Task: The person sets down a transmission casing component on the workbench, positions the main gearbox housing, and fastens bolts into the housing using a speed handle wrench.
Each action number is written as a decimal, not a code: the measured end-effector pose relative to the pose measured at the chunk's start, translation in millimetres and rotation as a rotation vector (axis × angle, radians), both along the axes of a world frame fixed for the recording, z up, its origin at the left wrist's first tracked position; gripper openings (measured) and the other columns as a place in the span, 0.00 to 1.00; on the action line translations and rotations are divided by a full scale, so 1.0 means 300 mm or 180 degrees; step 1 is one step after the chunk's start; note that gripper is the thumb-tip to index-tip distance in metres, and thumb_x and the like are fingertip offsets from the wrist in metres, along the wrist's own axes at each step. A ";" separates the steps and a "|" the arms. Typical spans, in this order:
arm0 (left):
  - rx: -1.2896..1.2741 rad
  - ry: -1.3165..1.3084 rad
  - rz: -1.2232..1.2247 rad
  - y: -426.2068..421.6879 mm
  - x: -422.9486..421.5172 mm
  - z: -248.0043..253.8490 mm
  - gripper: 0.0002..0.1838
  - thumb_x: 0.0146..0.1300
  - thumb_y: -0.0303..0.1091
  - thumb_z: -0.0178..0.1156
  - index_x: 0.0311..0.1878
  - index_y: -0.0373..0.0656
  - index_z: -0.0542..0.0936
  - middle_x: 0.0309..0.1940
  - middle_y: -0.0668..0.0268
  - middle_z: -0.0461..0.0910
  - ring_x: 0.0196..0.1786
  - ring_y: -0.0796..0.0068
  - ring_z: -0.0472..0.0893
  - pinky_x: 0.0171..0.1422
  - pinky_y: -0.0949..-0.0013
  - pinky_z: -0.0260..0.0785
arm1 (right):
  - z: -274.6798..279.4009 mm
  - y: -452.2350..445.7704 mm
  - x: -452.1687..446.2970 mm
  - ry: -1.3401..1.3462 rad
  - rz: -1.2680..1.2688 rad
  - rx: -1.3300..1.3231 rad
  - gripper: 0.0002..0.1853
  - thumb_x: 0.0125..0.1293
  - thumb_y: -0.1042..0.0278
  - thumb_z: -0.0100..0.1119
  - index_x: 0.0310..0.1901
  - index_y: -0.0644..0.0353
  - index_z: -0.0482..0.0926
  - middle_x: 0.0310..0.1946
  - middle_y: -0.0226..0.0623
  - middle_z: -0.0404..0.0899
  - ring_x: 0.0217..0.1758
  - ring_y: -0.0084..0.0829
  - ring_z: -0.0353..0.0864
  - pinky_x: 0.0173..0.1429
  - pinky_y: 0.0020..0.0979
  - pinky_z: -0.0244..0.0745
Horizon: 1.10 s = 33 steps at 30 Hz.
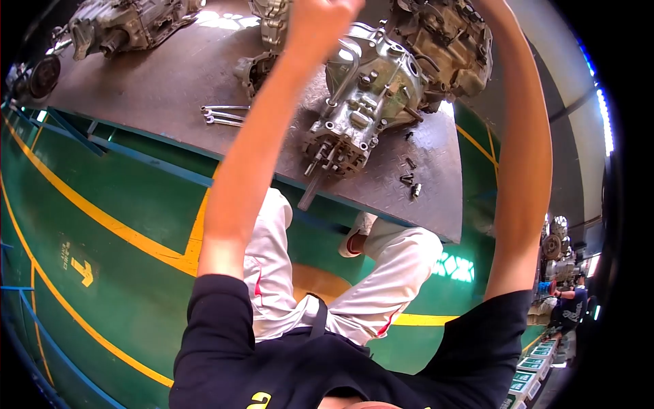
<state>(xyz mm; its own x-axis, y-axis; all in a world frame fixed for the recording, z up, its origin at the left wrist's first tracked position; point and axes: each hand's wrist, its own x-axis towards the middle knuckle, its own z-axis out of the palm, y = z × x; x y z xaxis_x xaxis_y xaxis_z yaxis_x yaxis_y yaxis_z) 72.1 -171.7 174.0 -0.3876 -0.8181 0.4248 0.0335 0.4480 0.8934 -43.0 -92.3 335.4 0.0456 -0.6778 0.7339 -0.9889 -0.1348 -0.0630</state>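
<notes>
My left hand (330, 12) is at the top edge, above the near gearbox. It is blurred and cut off by the frame, so its grip and anything in it cannot be made out. My right forearm (521, 136) reaches up past the right side of the bench, and the right hand lies beyond the top edge. Between my arms a silver gearbox (368, 102) rests on the metal bench, its shaft (313, 189) pointing towards me over the edge. A bent metal tube or bar (349, 68) runs along its left side. Behind it on the right sits a dirty brown gearbox (453, 51).
Several wrenches (225, 116) lie left of my left forearm. Loose bolts (409, 178) and a small socket-like piece (416, 191) are near the bench's (436, 163) right corner. Another gearbox (129, 27) stands far left. A person (569, 307) is at the far right.
</notes>
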 end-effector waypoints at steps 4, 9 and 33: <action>-0.0983 0.0183 -0.0731 0.218 -0.057 -0.029 0.23 0.63 0.45 0.61 0.52 0.35 0.81 0.45 0.47 0.84 0.51 0.61 0.83 0.57 0.63 0.72 | -0.025 0.046 0.088 0.0310 0.0379 -0.0130 0.17 0.67 0.58 0.59 0.39 0.67 0.83 0.30 0.35 0.81 0.35 0.28 0.79 0.43 0.32 0.72; -0.1200 0.0344 -0.1144 0.081 0.111 -0.031 0.23 0.70 0.45 0.58 0.57 0.34 0.79 0.49 0.57 0.84 0.52 0.68 0.83 0.59 0.70 0.73 | -0.042 0.209 0.065 0.0548 0.0772 0.0013 0.18 0.67 0.57 0.58 0.40 0.68 0.82 0.31 0.35 0.82 0.35 0.29 0.79 0.43 0.33 0.73; 0.1389 0.1132 0.0487 0.092 0.224 -0.605 0.10 0.69 0.33 0.53 0.46 0.41 0.81 0.40 0.67 0.84 0.41 0.80 0.80 0.47 0.74 0.71 | 0.014 0.131 -0.007 -0.0203 0.1064 0.0569 0.11 0.67 0.64 0.64 0.37 0.66 0.82 0.27 0.27 0.79 0.28 0.21 0.76 0.33 0.27 0.71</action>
<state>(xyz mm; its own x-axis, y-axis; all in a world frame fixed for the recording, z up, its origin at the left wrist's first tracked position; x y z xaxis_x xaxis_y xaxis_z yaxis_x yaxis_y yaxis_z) 139.3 -144.0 -7.3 -0.1465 -0.9821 0.1182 0.3292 0.0643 0.9421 -45.2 -53.0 339.5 0.2439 -0.7507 0.6139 -0.8855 -0.4306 -0.1747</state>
